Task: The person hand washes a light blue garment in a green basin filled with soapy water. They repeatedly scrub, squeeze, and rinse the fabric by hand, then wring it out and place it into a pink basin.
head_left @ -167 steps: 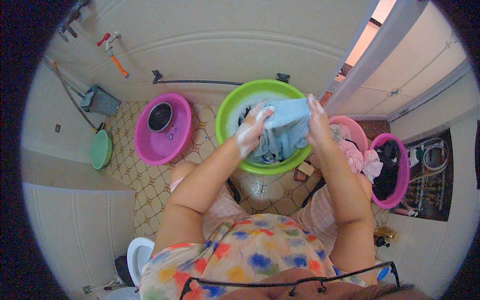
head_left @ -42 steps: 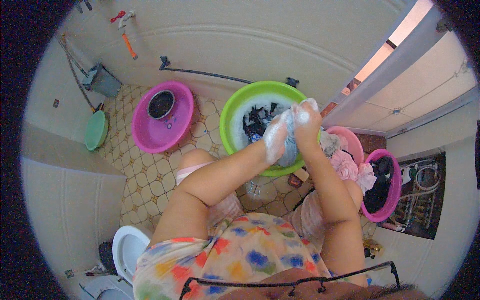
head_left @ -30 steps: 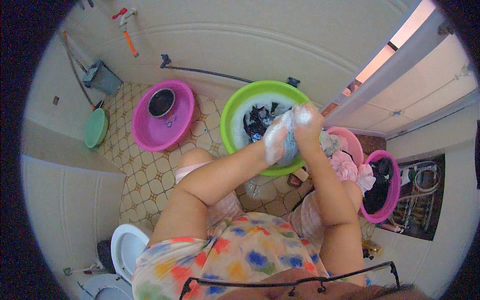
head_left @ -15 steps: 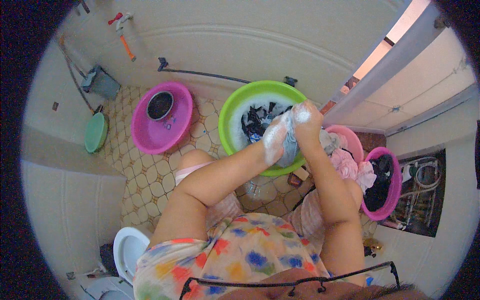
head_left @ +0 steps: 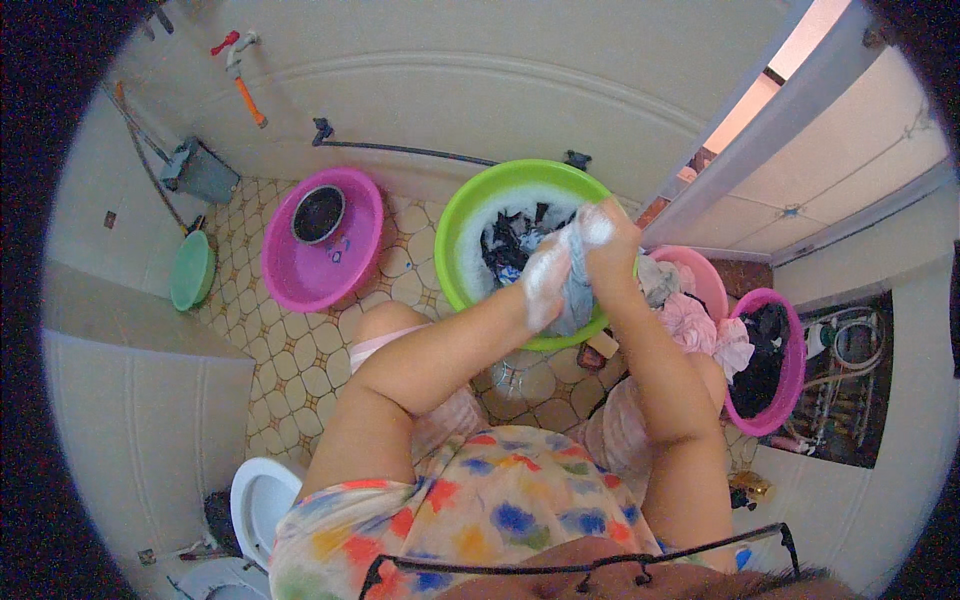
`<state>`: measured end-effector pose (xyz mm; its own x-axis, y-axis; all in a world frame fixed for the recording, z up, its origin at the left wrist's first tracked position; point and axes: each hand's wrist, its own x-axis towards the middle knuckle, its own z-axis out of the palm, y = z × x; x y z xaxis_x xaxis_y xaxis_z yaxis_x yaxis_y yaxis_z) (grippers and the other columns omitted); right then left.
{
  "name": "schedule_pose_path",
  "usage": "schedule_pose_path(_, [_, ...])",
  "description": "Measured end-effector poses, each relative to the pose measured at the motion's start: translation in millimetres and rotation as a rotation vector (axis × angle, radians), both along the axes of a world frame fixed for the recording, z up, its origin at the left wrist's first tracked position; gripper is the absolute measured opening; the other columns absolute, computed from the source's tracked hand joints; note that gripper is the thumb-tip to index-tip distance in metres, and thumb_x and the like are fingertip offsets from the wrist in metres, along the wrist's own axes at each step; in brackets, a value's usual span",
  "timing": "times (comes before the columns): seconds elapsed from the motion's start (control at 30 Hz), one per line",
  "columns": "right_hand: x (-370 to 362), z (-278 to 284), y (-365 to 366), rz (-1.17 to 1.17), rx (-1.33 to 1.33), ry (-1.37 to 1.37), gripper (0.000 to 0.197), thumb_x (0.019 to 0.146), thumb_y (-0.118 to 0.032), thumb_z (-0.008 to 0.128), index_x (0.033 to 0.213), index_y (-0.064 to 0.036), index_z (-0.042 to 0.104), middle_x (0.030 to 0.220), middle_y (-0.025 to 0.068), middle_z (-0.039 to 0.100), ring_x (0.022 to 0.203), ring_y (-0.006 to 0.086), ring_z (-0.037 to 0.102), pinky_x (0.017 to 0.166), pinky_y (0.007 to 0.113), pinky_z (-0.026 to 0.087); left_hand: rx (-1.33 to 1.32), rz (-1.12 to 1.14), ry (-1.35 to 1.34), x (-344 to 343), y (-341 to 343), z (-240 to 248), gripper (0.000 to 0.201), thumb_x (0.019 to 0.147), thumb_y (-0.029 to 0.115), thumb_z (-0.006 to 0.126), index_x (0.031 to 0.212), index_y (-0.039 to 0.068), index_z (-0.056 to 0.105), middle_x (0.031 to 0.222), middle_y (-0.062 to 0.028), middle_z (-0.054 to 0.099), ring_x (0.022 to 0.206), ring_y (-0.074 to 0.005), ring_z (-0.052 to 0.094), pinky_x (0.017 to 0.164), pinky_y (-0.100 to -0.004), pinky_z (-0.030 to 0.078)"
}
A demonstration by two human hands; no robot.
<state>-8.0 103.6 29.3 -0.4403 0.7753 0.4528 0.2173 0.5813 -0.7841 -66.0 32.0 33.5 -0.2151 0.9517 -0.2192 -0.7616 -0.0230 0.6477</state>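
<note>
Scrubbing a soapy grey-blue cloth between two hands over a green basin.

Standing at the far left of the tiled floor [head_left: 300, 350], a small green basin [head_left: 191, 270] leans by the wall, and next to it a pink basin [head_left: 322, 252] holds a dark bowl [head_left: 318, 213]. Toward the middle, the left hand [head_left: 545, 280], white with suds, is closed around the cloth [head_left: 578, 295], and the right hand [head_left: 605, 240] is clenched on the same bunched cloth just above it, the two pressed together, likely so that the fabric rubs on itself. They hold it over the near rim of the green basin [head_left: 462, 235], where drips would fall back onto the dark laundry [head_left: 510, 245] inside. Farther right, a smaller pink basin [head_left: 708, 285] carries pale clothes, and another pink basin [head_left: 790, 340] by the right wall holds dark ones, seemingly sorted apart.
</note>
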Motion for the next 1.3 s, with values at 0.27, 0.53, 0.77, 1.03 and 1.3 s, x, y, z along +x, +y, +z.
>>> schedule_pose_path(0.27, [-9.2,-7.9,-28.9,0.146,0.372,0.141,0.016,0.073,-0.019,0.058,0.071,-0.0036,0.055,0.067,0.0154,0.056,0.064,0.0326,0.057,0.057,0.041,0.043,0.246,-0.297,-0.351,-39.8,14.6,-67.7,0.023,0.087,0.027,0.042,0.092,0.009,0.055,0.090,-0.0065,0.059,0.082,-0.0198,0.057,0.075,-0.0334,0.046])
schedule_pose_path(0.53, [-9.1,3.5,-20.9,0.061,0.275,0.096,0.017,0.074,-0.016,0.058,0.066,-0.0031,0.050,0.062,0.0159,0.051,0.058,0.0319,0.049,0.054,0.039,0.039,0.179,0.045,0.351,-39.8,21.3,-89.9,0.021,0.087,0.030,0.043,0.090,0.013,0.054,0.087,-0.0041,0.058,0.080,-0.0167,0.056,0.073,-0.0305,0.045])
schedule_pose_path(0.77, [-3.1,4.5,-18.1,0.065,0.251,0.054,0.012,0.074,-0.018,0.056,0.069,-0.0067,0.054,0.068,0.0147,0.055,0.064,0.0335,0.055,0.057,0.042,0.042,0.092,-0.083,-0.127,-23.0,11.7,-43.9,0.022,0.086,0.032,0.045,0.091,0.012,0.055,0.086,-0.0035,0.059,0.079,-0.0186,0.057,0.072,-0.0315,0.046])
schedule_pose_path(1.03, [-6.8,1.7,-27.5,0.097,0.311,0.025,0.013,0.067,-0.017,0.060,0.067,-0.0066,0.053,0.068,0.0142,0.055,0.063,0.0344,0.054,0.058,0.042,0.044,0.100,0.020,0.088,-34.4,14.5,-63.2,0.022,0.087,0.030,0.043,0.086,0.011,0.056,0.082,-0.0050,0.059,0.074,-0.0171,0.057,0.068,-0.0307,0.045])
schedule_pose_path(1.3, [-8.1,-12.5,10.1,0.004,0.056,0.176,0.014,0.071,-0.012,0.058,0.066,-0.0020,0.049,0.059,0.0133,0.050,0.053,0.0252,0.049,0.053,0.035,0.039,-0.067,0.079,-0.077,-0.8,9.3,-3.8,0.021,0.087,0.029,0.043,0.084,0.012,0.057,0.081,-0.0017,0.060,0.072,-0.0165,0.057,0.066,-0.0294,0.045])
